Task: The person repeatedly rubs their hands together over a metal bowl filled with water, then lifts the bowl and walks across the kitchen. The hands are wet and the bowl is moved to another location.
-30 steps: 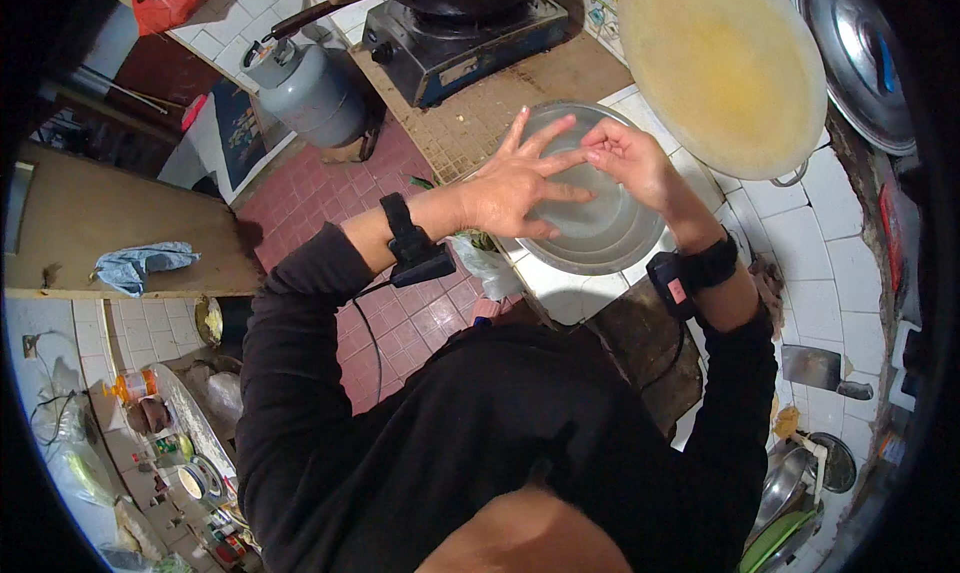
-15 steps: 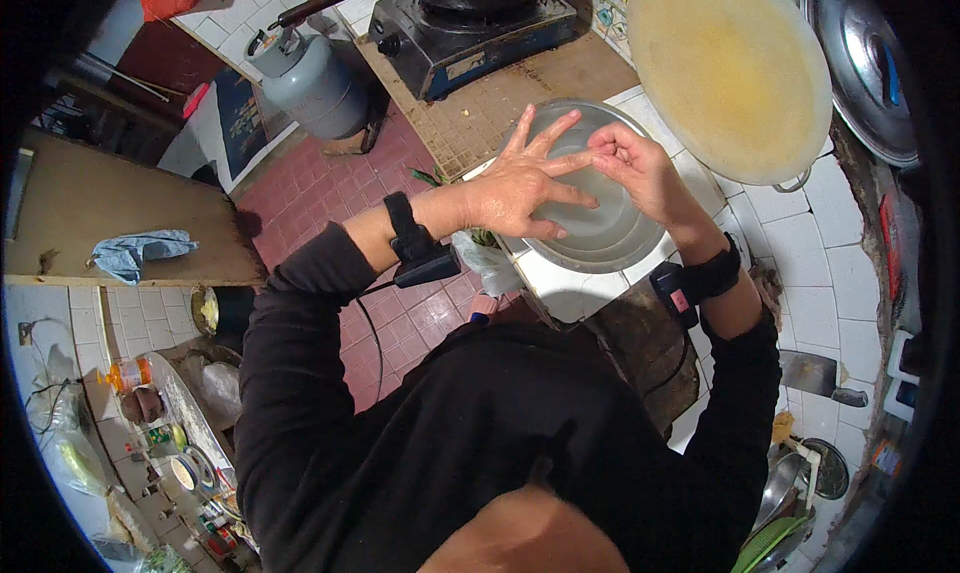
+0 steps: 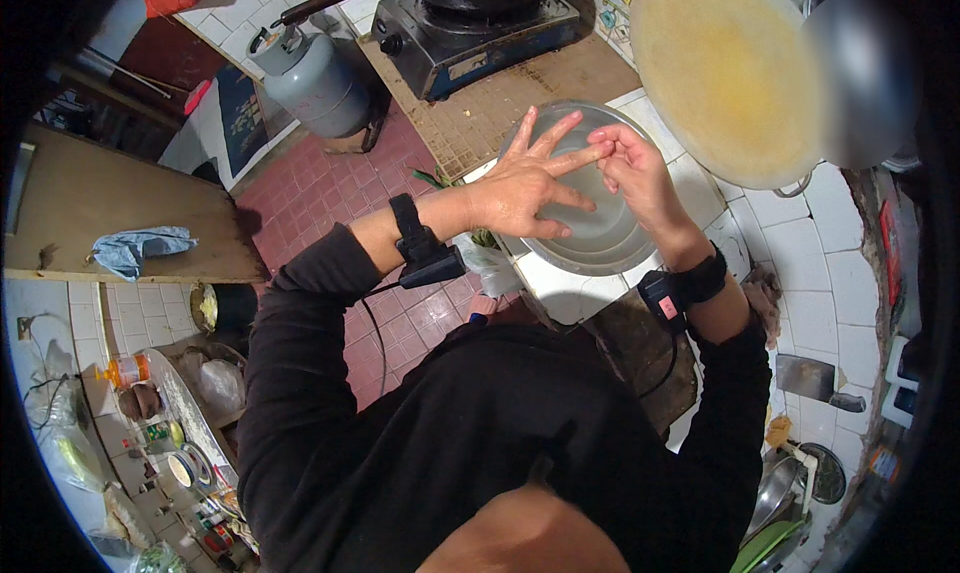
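Note:
My left hand (image 3: 515,195) hangs palm down over a metal basin (image 3: 590,270), its fingers spread and its skin looking wet. At the tip of one outstretched left finger, the thumb and fingers of my right hand (image 3: 643,178) close together on it. Nothing else shows between the two hands. Cloudy liquid (image 3: 612,235) lies in the basin below them, partly covered from sight by the hands. The basin stands on a white tiled counter (image 3: 560,298). Black straps with small devices wrap both wrists.
Beyond the basin stands a gas stove (image 3: 470,48) with a dark pan. A large round yellowish board (image 3: 730,73) leans at the right. A cleaver (image 3: 805,376) lies on the right-hand tiles. A grey gas cylinder (image 3: 315,88) stands on the red floor, left of the stove.
My right hand has shifted slightly right, and its fingers now sit differently around the left fingertip. My left hand stays spread in nearly the same place.

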